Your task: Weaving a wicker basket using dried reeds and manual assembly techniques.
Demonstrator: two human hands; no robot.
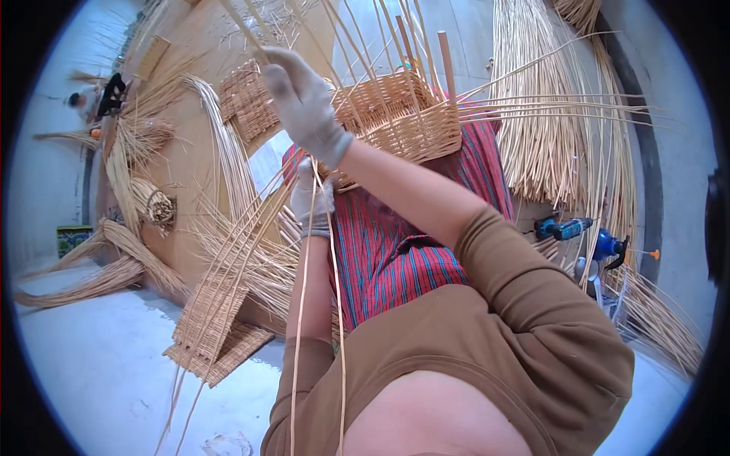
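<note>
A partly woven wicker basket (414, 129) rests on the red striped cloth (395, 266) over my lap, with upright stakes along its sides. My right hand (300, 99), in a white glove, is raised across the basket's left end. Its fingers are closed on a pale wicker rod (245, 24) that runs up to the top edge. Just below it, at the basket's near left corner, my gloved left hand (311, 201) is closed around long thin rods (303, 304). These trail down past my left forearm. The right hand and wrist partly hide that corner.
Thick bundles of rods (532, 99) lie to the right, beside a blue cordless drill (563, 228) and a blue bottle (606, 245). Woven panels (220, 323) and loose rods cover the left. Long stakes stick out rightward. Another person (90, 99) is far left.
</note>
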